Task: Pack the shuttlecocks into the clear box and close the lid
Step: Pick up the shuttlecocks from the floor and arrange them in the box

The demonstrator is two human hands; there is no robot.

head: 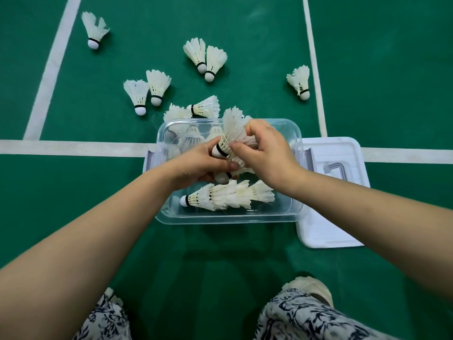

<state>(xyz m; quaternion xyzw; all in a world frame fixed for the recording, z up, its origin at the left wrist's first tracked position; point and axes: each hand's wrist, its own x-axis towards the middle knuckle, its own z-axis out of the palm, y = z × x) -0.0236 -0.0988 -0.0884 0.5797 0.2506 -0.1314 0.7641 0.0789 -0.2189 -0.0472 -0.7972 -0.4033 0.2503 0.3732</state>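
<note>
The clear box stands open on the green floor just ahead of my knees. A nested row of shuttlecocks lies along its near side. Over the box, my left hand and my right hand meet around white feather shuttlecocks. One shuttlecock sticks up between my fingers, cork down toward my left hand, and my left hand also grips a second cork below it. The white lid lies flat to the right of the box. Several loose shuttlecocks lie on the floor beyond.
More shuttlecocks lie scattered farther off: a pair at centre, one far left, one by the right court line. White court lines cross the floor. My patterned trouser knees and a shoe fill the bottom edge.
</note>
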